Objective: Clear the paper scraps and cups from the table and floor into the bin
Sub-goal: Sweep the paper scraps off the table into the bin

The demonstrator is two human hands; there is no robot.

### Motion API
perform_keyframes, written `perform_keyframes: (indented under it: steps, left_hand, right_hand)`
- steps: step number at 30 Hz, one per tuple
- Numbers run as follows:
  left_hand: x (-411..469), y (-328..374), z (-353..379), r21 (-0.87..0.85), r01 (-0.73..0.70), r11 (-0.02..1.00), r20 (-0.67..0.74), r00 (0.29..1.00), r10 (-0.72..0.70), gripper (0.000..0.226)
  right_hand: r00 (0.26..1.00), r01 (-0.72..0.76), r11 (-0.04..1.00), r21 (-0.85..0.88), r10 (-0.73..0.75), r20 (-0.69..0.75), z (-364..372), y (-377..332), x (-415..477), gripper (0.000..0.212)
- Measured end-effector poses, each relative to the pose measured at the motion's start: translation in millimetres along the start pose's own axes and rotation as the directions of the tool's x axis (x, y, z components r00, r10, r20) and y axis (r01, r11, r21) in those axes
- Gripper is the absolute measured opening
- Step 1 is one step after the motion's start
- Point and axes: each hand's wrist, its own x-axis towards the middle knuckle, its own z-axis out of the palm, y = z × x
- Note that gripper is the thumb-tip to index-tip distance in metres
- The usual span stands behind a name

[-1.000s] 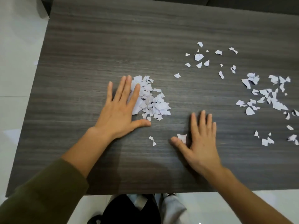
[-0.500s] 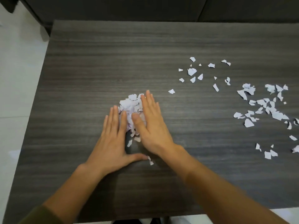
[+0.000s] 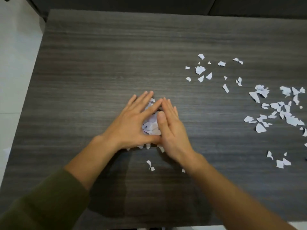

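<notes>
A small pile of white paper scraps (image 3: 152, 124) lies at the middle of the dark wood-grain table (image 3: 99, 63). My left hand (image 3: 132, 123) and my right hand (image 3: 171, 128) press against the pile from either side with straight fingers, fingertips meeting at its far end and thumbs at its near end. Most of the pile is hidden under the hands. A few loose scraps (image 3: 150, 165) lie just in front of the hands. No cup and no bin is in view.
Many more white scraps are scattered on the right side of the table, one group (image 3: 201, 70) further back and a denser group (image 3: 280, 110) by the right edge. Pale floor (image 3: 15, 63) runs along the table's left side.
My right hand swept left into the pile, and both hands closed round it, squeezing it into a tighter heap between them. The view shifted slightly.
</notes>
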Motion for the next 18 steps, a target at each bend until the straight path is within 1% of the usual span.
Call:
perform_keyframes:
  steps: [3, 4, 6, 7, 9, 10, 11, 13, 16, 18]
  left_hand:
    - [-19.7, 4.7, 11.7, 0.065, 0.001, 0.998, -0.081, 0.997, 0.004, 0.079]
    - [-25.2, 7.6, 13.6, 0.105, 0.01, 0.994, -0.101, 0.995, 0.001, 0.07]
    - [-34.0, 14.9, 16.7, 0.196, 0.014, 0.981, -0.153, 0.988, 0.016, 0.054]
    - [-36.7, 18.6, 17.3, 0.235, 0.015, 0.972, -0.179, 0.983, 0.028, 0.048]
    - [-39.1, 23.7, 19.2, 0.314, 0.016, 0.949, -0.229, 0.972, 0.059, 0.032]
    - [-39.5, 24.9, 18.7, 0.344, 0.017, 0.939, -0.226, 0.972, 0.065, 0.022]
    - [-40.0, 26.0, 17.7, 0.36, 0.027, 0.932, -0.203, 0.978, 0.05, 0.019]
    - [-41.2, 26.9, 16.6, 0.366, 0.054, 0.929, -0.152, 0.988, 0.002, 0.022]
    - [-40.5, 32.8, 10.0, 0.314, 0.054, 0.948, -0.114, 0.993, -0.019, 0.008]
    - [-39.1, 35.5, 8.9, 0.273, 0.126, 0.954, -0.068, 0.991, -0.112, 0.019]
  right_hand:
    - [0.999, -0.038, 0.995, 0.094, 0.04, -0.016, 12.1, -3.5, -19.7, 0.075]
    - [0.997, -0.069, 0.984, 0.165, 0.072, -0.013, 13.4, -5.2, -25.7, 0.074]
    - [0.989, -0.131, 0.928, 0.348, 0.146, -0.016, 14.4, -8.8, -35.4, 0.065]
    - [0.985, -0.144, 0.903, 0.404, 0.169, -0.026, 14.6, -9.8, -38.7, 0.061]
    - [0.979, -0.142, 0.893, 0.427, 0.189, -0.071, 15.6, -10.9, -42.3, 0.057]
    - [0.976, -0.139, 0.893, 0.428, 0.196, -0.092, 15.9, -11.8, -43.1, 0.056]
    - [0.973, -0.138, 0.894, 0.426, 0.202, -0.109, 15.9, -12.7, -43.9, 0.055]
    - [0.969, -0.137, 0.901, 0.412, 0.207, -0.132, 16.0, -15.2, -46.9, 0.05]
    - [0.965, -0.145, 0.901, 0.409, 0.221, -0.143, 18.9, -18.3, -53.6, 0.042]
    - [0.961, -0.137, 0.891, 0.432, 0.225, -0.159, 20.2, -21.0, -57.2, 0.045]
